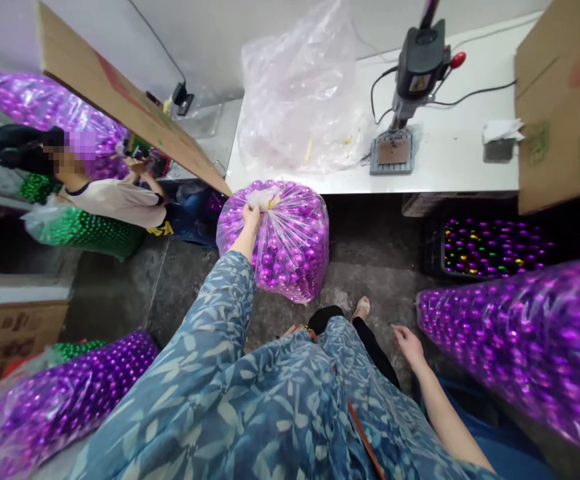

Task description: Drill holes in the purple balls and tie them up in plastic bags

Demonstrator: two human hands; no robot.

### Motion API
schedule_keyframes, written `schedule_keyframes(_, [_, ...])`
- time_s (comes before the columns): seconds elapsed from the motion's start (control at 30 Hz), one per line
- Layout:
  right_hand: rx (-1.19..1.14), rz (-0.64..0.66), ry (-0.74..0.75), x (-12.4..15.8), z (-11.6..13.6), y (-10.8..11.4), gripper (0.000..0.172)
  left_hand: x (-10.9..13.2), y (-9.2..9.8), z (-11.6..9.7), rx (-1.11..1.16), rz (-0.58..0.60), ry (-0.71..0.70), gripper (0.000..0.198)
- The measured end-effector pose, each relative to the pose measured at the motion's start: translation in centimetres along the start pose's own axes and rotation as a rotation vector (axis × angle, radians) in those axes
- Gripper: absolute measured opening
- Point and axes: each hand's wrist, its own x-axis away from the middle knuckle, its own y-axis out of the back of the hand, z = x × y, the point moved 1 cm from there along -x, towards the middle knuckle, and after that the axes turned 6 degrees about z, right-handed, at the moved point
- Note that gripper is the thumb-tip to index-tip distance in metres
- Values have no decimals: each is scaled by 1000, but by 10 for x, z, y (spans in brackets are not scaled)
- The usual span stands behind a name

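My left hand [251, 220] is closed on the gathered neck of a clear plastic bag full of purple balls [280, 247], which stands on the concrete floor just in front of the white table. My left arm in a blue leaf-print sleeve reaches forward to it. My right hand [408, 345] hangs low at my side with its fingers loosely apart and nothing in it, close to a large bag of purple balls [525, 347] on the right.
A small press machine [410, 87] and an empty clear bag [300, 93] sit on the white table [460, 160]. A crate of coloured balls [490, 247] is under it. Another person [115, 200] crouches at the left among purple and green bags. Cardboard boxes stand left and right.
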Motion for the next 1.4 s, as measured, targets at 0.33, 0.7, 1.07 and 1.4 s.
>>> schedule_keyframes(0.33, [-24,446,524,-92,373,-84,51,2,7,16,495,-46,262,22])
schedule_keyframes(0.7, [140,382,605,-128,525,-180,47,18,6,33,592,-46,338,30])
schedule_keyframes(1.07, [166,399,703,-110,518,-155,55,1,-9,14,260,-199,145,18])
schedule_keyframes(1.4, [112,478,863,-90,545,-61,69,5,-6,26,792,-310,334,33])
